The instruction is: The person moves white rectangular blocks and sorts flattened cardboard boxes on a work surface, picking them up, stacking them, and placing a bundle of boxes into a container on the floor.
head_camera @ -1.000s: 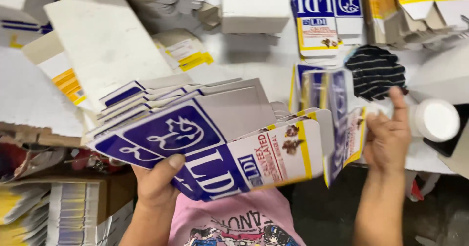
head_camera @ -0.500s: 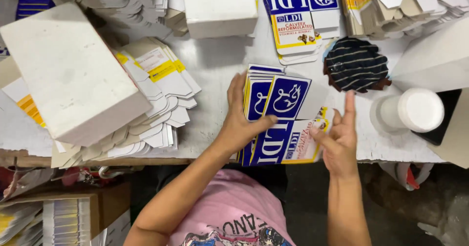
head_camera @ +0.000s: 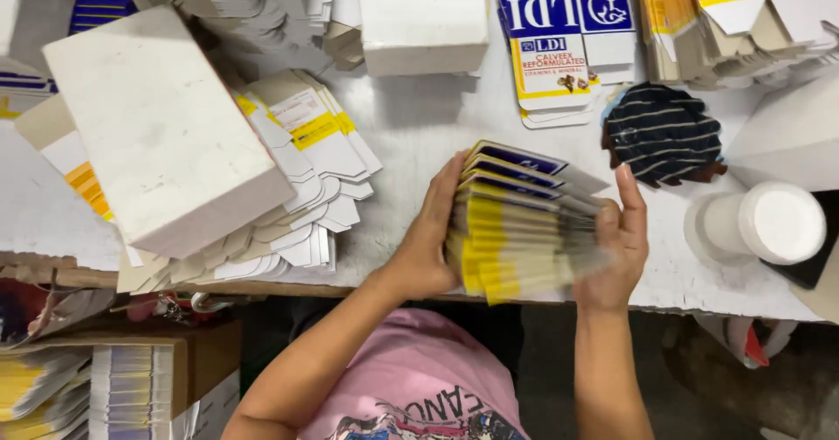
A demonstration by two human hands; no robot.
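worktable [head_camera: 419,134] crowded to its edges with a large white box [head_camera: 162,130] on fanned carton blanks [head_camera: 306,178] at left, a paper cup [head_camera: 769,223] and striped cloth [head_camera: 662,134] at right, leaving only a bare strip at centre. stack of flat blue-and-yellow cartons [head_camera: 516,221] stands on edge near the front rim, pressed between both hands. left hand [head_camera: 428,239] flat against one side, right hand [head_camera: 619,248] cupping the other, fingers extended, neither clenched.

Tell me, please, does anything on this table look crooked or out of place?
Yes. The white block lies askew on a fanned, untidy pile of flat cartons. The bundle of cartons between both hands is not squared.
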